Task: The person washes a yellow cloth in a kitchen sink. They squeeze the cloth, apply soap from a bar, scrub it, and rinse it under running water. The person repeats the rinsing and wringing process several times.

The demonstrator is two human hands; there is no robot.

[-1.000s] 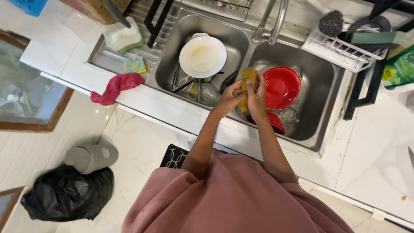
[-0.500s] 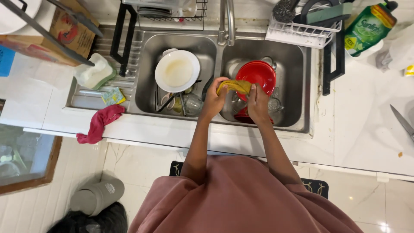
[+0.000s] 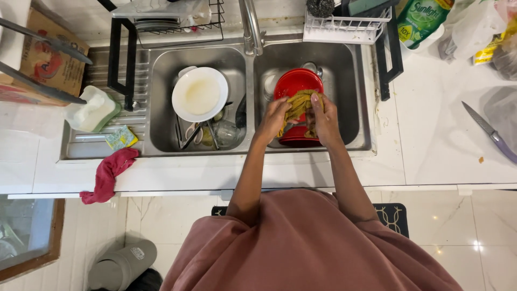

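Yellow cloth (image 3: 299, 108) clenched between left hand (image 3: 273, 119) and right hand (image 3: 325, 119), above red plate (image 3: 295, 82).

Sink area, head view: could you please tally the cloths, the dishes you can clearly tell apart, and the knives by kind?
Cloths: 2, a yellow cloth gripped by the left hand and right hand, and a red cloth on the counter edge.
Dishes: 2, a white plate and a red dish.
Knives: 1, a knife on the counter.
Total: 5
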